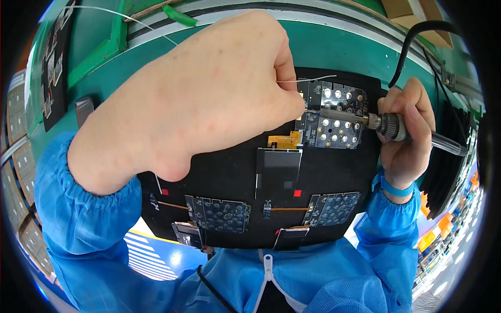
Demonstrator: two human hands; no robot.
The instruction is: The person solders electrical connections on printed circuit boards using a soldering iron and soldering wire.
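Note:
My left hand [224, 78] is closed in a pinch around a thin silvery solder wire [322, 77], whose free end sticks out to the right. It hovers over the far part of a black mat [219, 175] and hides the left edge of a dark circuit board [312, 136] with round metal pads. My right hand [418, 116] grips a soldering iron [344, 116] lying level over that board, its tip close to my left fingertips. Whether the tip touches the board I cannot tell. An orange flex cable [282, 140] and a small screen [278, 167] lie just nearer.
Two more circuit boards [219, 215] with small screens [292, 237] lie along the mat's near edge. The iron's black cable [406, 52] arches at the right. Black trays [449, 169] stand at far right, a cardboard box [425, 21] behind. Another black panel [55, 73] lies at left.

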